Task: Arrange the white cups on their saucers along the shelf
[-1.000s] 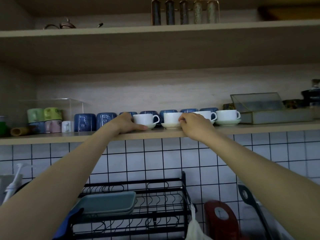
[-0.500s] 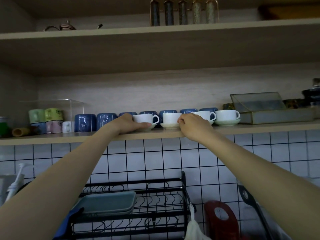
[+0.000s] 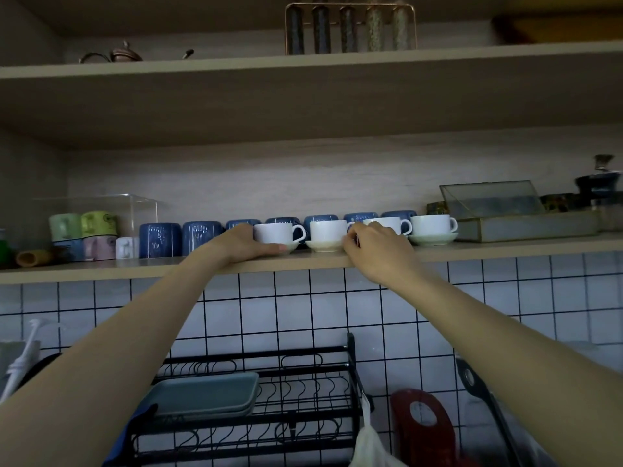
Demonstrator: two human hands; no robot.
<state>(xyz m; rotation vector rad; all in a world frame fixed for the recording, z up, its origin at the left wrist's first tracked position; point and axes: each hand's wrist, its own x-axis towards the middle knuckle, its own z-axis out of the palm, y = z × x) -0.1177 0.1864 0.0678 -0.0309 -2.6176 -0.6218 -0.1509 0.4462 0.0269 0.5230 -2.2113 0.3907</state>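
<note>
**Four white cups in a row on the lower shelf, a hand at each of two**

Four white cups stand on saucers along the front of the lower shelf [image 3: 472, 252], handles to the right. The leftmost cup [image 3: 274, 232] sits on its saucer [image 3: 290, 247], and the left hand [image 3: 244, 246] lies against them from the left: the fingers stretch out flat along the shelf edge, touching the saucer's near rim, while the back of the hand sits beside the cup wall. The fingers look straight, not wrapped round anything.

The second cup [image 3: 328, 230] rests on the second saucer [image 3: 325, 245], just to the right of the first pair and apart from it. The right hand [image 3: 377, 251] is at the right side of this cup, fingers curled at the spot where the handle would be; the handle itself is hidden behind them, so whether they pinch it or only touch it cannot be told.

The third cup [image 3: 391, 224] shows behind the right hand, its saucer hidden. The fourth cup [image 3: 433, 224] stands on its saucer [image 3: 433, 238] at the right end, untouched.

Behind the white cups runs a line of blue mugs [image 3: 160, 240]. Far left on the shelf are pastel mugs [image 3: 82, 225] beside a clear box [image 3: 135, 210]; far right is a glass case [image 3: 505, 210]. Below the shelf is a tiled wall [image 3: 296, 315] and a black dish rack [image 3: 269, 399] holding a grey tray [image 3: 205, 394].
</note>
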